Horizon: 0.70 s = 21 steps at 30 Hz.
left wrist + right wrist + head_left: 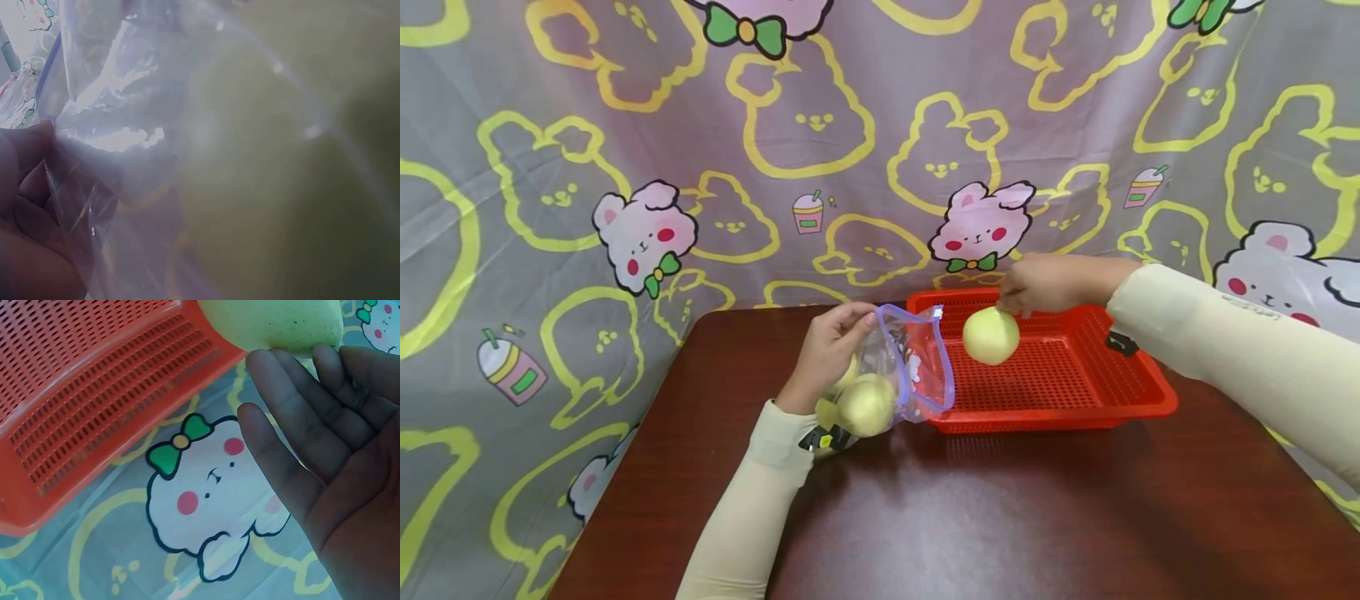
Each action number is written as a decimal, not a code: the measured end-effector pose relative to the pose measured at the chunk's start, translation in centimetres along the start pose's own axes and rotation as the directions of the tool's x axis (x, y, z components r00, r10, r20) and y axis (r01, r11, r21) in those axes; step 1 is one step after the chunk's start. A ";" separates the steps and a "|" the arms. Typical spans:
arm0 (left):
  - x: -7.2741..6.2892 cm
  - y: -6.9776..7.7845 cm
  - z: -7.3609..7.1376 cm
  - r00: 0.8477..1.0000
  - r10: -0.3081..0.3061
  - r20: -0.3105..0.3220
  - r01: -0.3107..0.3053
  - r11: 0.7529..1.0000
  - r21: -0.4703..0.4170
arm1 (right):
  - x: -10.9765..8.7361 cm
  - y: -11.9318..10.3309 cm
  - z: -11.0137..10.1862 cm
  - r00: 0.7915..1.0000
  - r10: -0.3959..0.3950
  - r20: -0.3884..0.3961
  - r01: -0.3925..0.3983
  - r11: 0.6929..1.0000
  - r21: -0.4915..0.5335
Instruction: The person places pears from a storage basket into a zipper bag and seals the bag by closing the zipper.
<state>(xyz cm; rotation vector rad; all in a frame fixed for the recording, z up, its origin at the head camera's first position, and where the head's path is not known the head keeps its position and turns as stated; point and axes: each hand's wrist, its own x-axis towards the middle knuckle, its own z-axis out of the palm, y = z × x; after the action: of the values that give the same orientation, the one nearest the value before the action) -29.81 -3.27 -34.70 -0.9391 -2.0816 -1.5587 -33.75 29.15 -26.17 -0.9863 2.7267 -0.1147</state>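
Plastic bag [897, 358] (glossy), plastic basket [1052, 414]

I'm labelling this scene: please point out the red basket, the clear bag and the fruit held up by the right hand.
Red basket [1045, 415]: head view, front rim.
Clear bag [881, 360]: head view, plastic side.
Fruit [991, 338]: head view, middle.

The place is a tabletop nook screened off by cloth. Grey fabric hanging [857, 196], printed with yellow-outlined figures and white cartoon animals wearing green bows, rises behind and at both sides of a glossy, dark reddish-brown table [1000, 517]. A red perforated plastic basket [1052, 415] on it lends a household note; small black devices [825, 439] worn at the wrists over cream sleeves [741, 517] suggest a recording set. With walls hidden, whether home, office or studio lies beyond is hard to tell.
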 end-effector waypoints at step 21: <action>0.2 -0.1 0.3 1.000 0.000 -0.002 0.000 1.000 0.015 | 1.6 -3.2 -1.8 0.997 -0.071 -0.002 0.071 0.997 0.002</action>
<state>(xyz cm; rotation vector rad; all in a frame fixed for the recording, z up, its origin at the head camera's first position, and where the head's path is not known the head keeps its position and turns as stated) -29.97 -2.94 -34.71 -0.9317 -2.0893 -1.5407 -33.41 25.66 -24.20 -1.0840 2.6930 -0.1307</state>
